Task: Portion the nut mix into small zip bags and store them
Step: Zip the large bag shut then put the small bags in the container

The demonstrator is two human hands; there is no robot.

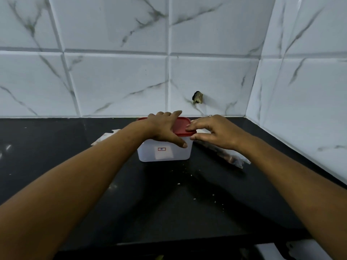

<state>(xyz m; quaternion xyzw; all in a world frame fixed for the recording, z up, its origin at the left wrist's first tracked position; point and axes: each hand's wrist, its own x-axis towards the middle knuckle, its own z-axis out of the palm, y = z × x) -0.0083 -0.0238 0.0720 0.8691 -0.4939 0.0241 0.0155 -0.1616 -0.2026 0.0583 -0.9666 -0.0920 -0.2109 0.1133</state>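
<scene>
A translucent white plastic box with a small label stands on the black counter near the back wall. A red lid sits on top of it. My left hand lies over the lid with the fingers spread and the thumb down the box's front. My right hand pinches the lid's right front corner between thumb and fingertips. A clear bag with dark nut mix lies on the counter just right of the box, partly under my right wrist.
White plastic or paper lies left of the box, partly hidden by my left forearm. Small crumbs are scattered on the counter in front. Marble-tiled walls close the back and right side. A white object shows below the counter edge.
</scene>
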